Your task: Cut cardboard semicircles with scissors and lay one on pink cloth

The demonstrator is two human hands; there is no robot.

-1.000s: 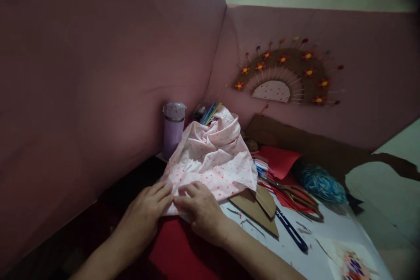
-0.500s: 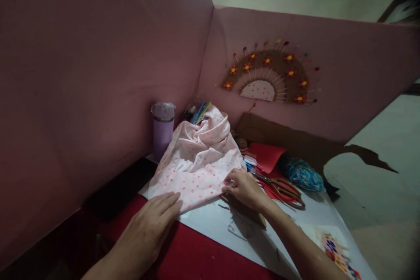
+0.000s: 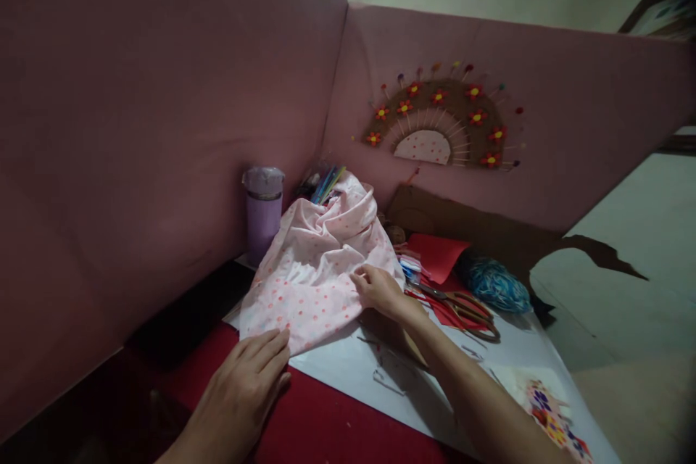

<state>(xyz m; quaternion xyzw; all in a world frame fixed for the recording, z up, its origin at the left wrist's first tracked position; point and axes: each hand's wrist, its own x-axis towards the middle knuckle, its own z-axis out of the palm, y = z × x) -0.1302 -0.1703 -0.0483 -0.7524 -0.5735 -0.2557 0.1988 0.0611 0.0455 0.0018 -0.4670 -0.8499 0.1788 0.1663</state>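
Observation:
A pale pink cloth with coral dots (image 3: 320, 304) lies crumpled on the table, bunched at the back and smoother along its front edge. My left hand (image 3: 247, 377) rests flat at the cloth's near left corner, fingers stretched out and fingertips touching it. At the cloth's right side, my right hand (image 3: 380, 295) pinches the fabric between thumb and fingers. Under my right forearm, a piece of brown cardboard (image 3: 399, 337) is partly hidden. Scissors with brown handles (image 3: 462, 312) lie to the right of that hand.
A lilac tumbler (image 3: 264, 214) stands left of the cloth. To the right are red paper (image 3: 438, 255), a blue yarn ball (image 3: 497, 285) and cut flower shapes (image 3: 549, 413). White paper (image 3: 348, 370) covers part of the red surface (image 3: 326, 420). A flowered cardboard arch (image 3: 449, 90) hangs behind.
My right hand has slid farther back and left over the cloth. My left hand has drawn slightly toward me, its fingers now nearer the cloth's edge. The view has shifted a little.

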